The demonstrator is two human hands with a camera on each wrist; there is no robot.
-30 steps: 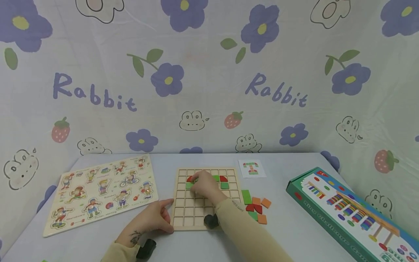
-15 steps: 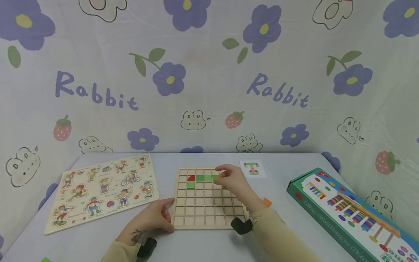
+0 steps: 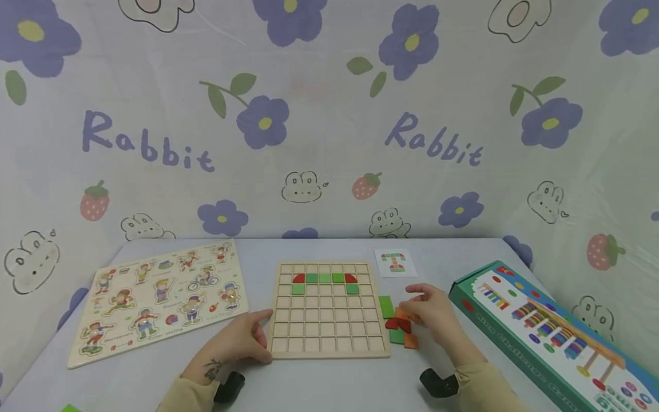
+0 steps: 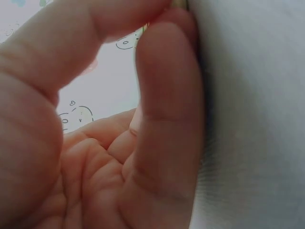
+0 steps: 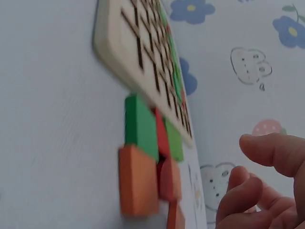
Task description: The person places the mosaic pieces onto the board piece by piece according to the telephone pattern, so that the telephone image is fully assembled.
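Note:
A wooden grid board (image 3: 329, 329) lies in the middle of the table in the head view. Near its top sits a row of green tiles (image 3: 325, 278) with a red quarter-round tile (image 3: 298, 278) at each end, and one more green tile below either end. My left hand (image 3: 231, 343) holds the board's left edge, thumb by the near corner and forefinger farther up. Over the loose pieces to the right hovers my right hand (image 3: 429, 312), fingers apart and nothing between them. An orange tile (image 5: 138, 181), a green tile (image 5: 140, 124) and red pieces lie below it.
A small pattern card (image 3: 395, 263) showing a T-shaped figure lies behind the loose tiles. At the right stands a long green game box (image 3: 546, 337). A picture puzzle board (image 3: 159, 309) lies on the left, and a bright green piece (image 3: 70, 408) shows at the bottom-left edge.
My right hand has moved from the upper left of the grid, across its upper right, to the loose tiles on the right. The left hand stays at the board's edge.

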